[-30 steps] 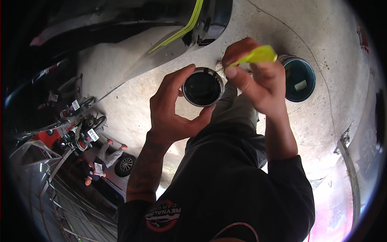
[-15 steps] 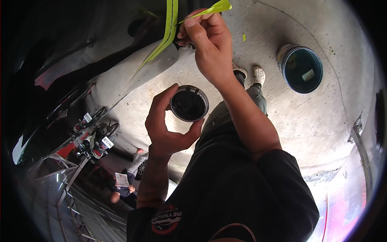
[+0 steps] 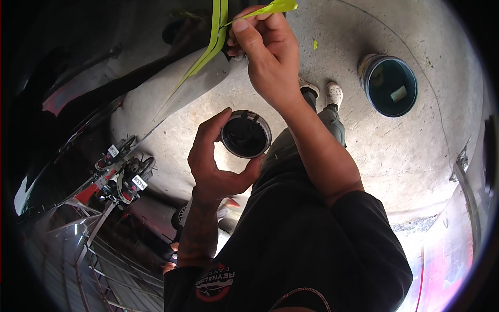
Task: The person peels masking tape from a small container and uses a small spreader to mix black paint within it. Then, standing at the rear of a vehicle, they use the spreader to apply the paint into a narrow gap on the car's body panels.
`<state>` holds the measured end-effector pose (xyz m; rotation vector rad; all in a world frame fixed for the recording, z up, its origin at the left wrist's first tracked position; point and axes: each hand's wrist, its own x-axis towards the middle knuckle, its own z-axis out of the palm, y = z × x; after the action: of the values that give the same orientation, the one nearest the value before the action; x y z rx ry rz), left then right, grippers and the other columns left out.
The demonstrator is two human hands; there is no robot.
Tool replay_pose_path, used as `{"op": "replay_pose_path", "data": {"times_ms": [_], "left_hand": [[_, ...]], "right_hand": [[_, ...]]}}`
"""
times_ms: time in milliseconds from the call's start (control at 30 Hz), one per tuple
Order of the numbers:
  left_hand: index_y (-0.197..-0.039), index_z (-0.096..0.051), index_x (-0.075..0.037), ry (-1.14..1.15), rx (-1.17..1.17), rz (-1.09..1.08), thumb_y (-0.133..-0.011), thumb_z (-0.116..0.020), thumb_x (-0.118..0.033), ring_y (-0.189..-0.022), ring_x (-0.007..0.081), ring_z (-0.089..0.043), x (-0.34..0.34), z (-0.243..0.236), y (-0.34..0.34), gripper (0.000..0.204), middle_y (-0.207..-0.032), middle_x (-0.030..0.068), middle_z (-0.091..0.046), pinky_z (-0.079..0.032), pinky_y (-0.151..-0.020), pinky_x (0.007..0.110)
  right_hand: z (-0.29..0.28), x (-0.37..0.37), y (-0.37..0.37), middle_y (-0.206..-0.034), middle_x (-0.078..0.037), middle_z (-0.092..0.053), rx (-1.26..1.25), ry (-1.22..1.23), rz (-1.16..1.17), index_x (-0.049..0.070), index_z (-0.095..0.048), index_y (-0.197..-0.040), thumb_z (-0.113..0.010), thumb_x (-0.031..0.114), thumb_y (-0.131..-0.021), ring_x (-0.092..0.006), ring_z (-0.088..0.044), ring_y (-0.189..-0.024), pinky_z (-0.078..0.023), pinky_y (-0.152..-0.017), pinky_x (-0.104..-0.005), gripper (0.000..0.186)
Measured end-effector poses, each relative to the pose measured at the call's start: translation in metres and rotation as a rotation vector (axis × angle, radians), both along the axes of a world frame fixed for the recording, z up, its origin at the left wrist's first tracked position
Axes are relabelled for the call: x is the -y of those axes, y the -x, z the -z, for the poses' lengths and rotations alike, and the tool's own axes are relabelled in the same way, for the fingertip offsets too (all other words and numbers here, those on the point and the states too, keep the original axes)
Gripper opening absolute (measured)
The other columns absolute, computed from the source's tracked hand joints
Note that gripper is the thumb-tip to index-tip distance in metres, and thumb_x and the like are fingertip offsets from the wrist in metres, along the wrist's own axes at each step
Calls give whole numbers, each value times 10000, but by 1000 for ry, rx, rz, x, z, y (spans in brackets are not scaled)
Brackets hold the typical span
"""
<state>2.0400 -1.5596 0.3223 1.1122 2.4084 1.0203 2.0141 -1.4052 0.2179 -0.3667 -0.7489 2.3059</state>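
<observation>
My left hand [image 3: 210, 169] is closed round the sides of a small round tin [image 3: 223, 139], thumb and fingers on opposite sides. Its top is off and black stuff shows inside. Up by a dark glossy car panel [image 3: 140, 31], my right hand [image 3: 275, 70] pinches a thin yellow-green strip [image 3: 280, 6]. The strip narrows to a dark tip on the left and flares broad on the right; I cannot tell whether it is a brush or twisted tape. Its tip reaches the yellow-green tape lines [image 3: 215, 31], which run down the panel with a dark gap between them.
A bucket [image 3: 363, 78] of dark liquid with a pale block in it stands on the concrete floor [image 3: 364, 140] to the right. A yellow-green scrap [image 3: 315, 44] lies nearby. Motorcycles [image 3: 130, 182] and part of another person [image 3: 169, 266] appear at the lower left.
The strip's tip has shifted slightly left, onto the tape lines. The tin has moved a little right in my left hand's grip. The person at the lower left is now mostly hidden behind my arm.
</observation>
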Motion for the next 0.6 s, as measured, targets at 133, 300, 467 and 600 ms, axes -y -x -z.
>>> {"op": "replay_pose_path", "data": {"times_ms": [133, 300, 467, 600], "left_hand": [[-1314, -539, 56, -15, 13, 6, -617, -859, -112, -971, 261, -681, 0, 1, 0, 784, -1161, 192, -634, -551, -784, 331], [-1314, -540, 58, -23, 15, 20, -616, -856, -109, -971, 259, -681, -2, 1, 0, 784, -1159, 192, -634, -553, -782, 331], [-1322, -539, 47, 21, 37, 17, -614, -860, -116, -983, 242, -676, 0, -3, 1, 794, -1158, 178, -638, -538, -799, 330], [-1324, -539, 43, 27, 36, 20, -614, -861, -119, -988, 240, -674, 1, -2, 1, 796, -1156, 175, -640, -532, -804, 326]], "right_hand": [[-1, -1, -1, -922, 0, -561, 9, -8, -8, 48, -545, -1043, -576, 120, -1034, -65, -520, -782, -437, -707, -219, 79], [0, 1, 1, -919, 4, -556, -21, 14, -14, 47, -548, -1032, -578, 117, -1033, -63, -513, -777, -431, -698, -216, 76], [3, 1, 1, -920, 3, -553, -46, -12, -16, 49, -550, -1022, -580, 121, -1033, -61, -510, -778, -430, -692, -216, 78], [0, 0, 0, -927, 3, -549, -6, -16, 3, 50, -548, -1009, -582, 120, -1031, -64, -506, -779, -432, -693, -218, 81]]}}
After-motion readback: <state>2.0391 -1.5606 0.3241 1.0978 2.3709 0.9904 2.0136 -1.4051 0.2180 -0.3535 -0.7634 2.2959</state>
